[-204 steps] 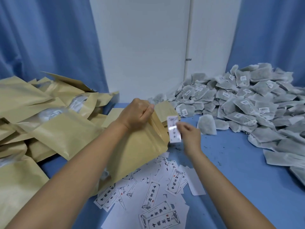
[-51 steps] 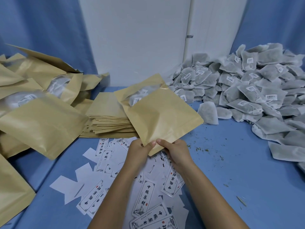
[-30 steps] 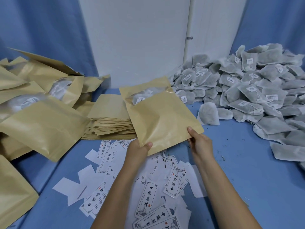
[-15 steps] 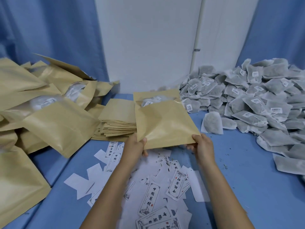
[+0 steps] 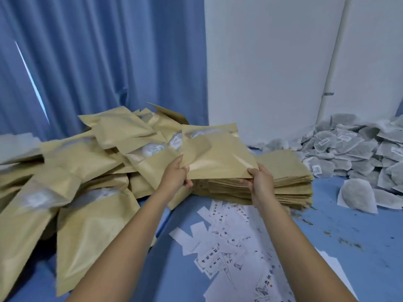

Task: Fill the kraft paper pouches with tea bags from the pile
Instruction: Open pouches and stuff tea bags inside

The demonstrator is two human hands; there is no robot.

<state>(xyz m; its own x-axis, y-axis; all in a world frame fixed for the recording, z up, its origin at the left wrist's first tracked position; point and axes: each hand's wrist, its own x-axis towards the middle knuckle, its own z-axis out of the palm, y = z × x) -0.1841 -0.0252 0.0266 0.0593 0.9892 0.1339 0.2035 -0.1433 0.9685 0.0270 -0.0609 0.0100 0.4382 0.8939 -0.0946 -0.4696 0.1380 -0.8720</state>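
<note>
I hold a filled kraft paper pouch [image 5: 218, 155] by its two lower corners, above the table. My left hand [image 5: 176, 175] grips the left corner and my right hand [image 5: 259, 182] grips the right corner. A tea bag shows through the clear window near the pouch's top. Just under it lies a flat stack of empty kraft pouches [image 5: 283, 184]. The pile of grey tea bags [image 5: 353, 149] is at the right, against the wall. A heap of filled pouches [image 5: 87, 171] spreads over the left side.
White paper labels [image 5: 229, 247] with printed characters lie scattered on the blue table [image 5: 359, 247] in front of me. Loose tea crumbs dot the table to the right. Blue curtains hang behind at the left, and a white wall with a pipe stands at the back.
The view has swung left, with the filled heap now nearer the middle. Both hands have carried the pouch left and up, over the empty stack, close to the heap. My grip is unchanged.
</note>
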